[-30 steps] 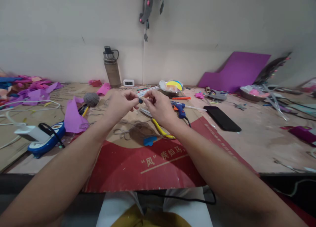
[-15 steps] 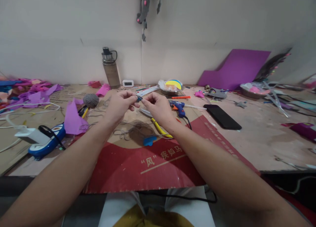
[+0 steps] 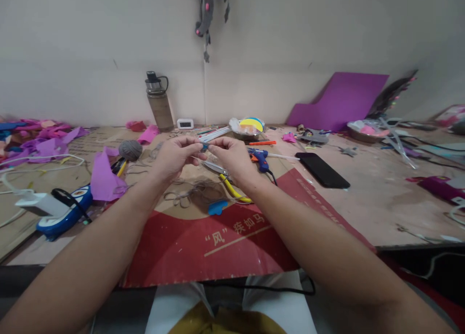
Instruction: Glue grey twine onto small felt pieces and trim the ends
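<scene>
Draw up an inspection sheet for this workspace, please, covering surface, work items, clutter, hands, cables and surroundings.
Surface: table, with a red-and-brown cardboard sheet at its front edge.
Work items: small blue piece, details too small to tell; blue scrap on the cardboard sheet.
Clutter: colored scraps piled at far left; grey yarn ball; glue gun; black smartphone.
Hands: left hand and right hand both pinch the small blue piece.
Cables: black cord at the glue gun; white cable at left, near a blue-and-white power strip.
Surroundings: pale wall; grey hanging decoration; upright bottle; purple sheet leaning at back right.
</scene>
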A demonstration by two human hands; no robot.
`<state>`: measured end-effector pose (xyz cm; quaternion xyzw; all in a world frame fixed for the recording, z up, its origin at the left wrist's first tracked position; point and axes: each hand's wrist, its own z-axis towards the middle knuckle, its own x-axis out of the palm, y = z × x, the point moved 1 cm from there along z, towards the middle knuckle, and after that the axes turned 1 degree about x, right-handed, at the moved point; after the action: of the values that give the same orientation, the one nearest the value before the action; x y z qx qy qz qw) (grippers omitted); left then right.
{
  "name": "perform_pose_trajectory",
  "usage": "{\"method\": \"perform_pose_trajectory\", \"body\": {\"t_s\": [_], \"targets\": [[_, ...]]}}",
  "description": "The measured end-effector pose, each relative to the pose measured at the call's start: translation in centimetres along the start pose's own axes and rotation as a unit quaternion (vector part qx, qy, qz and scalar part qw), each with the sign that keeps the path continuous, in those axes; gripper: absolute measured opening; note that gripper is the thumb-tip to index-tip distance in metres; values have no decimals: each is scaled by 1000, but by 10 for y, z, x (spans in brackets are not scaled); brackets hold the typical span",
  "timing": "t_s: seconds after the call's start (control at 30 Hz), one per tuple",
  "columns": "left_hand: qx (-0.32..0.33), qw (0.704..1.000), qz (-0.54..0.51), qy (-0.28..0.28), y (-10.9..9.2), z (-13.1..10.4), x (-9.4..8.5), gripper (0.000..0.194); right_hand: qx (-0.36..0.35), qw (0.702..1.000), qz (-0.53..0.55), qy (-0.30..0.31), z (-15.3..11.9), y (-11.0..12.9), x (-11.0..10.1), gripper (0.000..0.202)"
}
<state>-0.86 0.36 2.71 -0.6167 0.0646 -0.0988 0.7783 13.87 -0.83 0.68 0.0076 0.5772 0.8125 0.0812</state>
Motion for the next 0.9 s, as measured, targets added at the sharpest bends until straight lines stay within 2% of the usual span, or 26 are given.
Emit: {"method": "perform_pose_trajectory", "body": {"t_s": [0.1,0.23,0.43,0.57,0.63,0.73,0.9], "targets": [[-17,1000,-15,9,0,0,0,14,7,1000,5,3,-1,2,0,14],[6,1000,-4,1,1,0,0,13,-3,1000,-6,-1,-2,3,2,12],[52,995,66,-48,2,1,-2,9,-39,998,-45,13,-1,-1,3,14],[82,988,83,-96,5,5,-9,10,-81,991,-105,19,-8,6,3,18],[86,989,36,-113,5,7,-12,9,-144,977,-153,42,-17,13,6,19],[55,987,-74,-128,3,10,-16,6,-237,939,-217,121,-33,18,17,18],[-11,973,-159,-167,-8,15,-26,1,-254,875,-334,240,-50,12,31,25]]}}
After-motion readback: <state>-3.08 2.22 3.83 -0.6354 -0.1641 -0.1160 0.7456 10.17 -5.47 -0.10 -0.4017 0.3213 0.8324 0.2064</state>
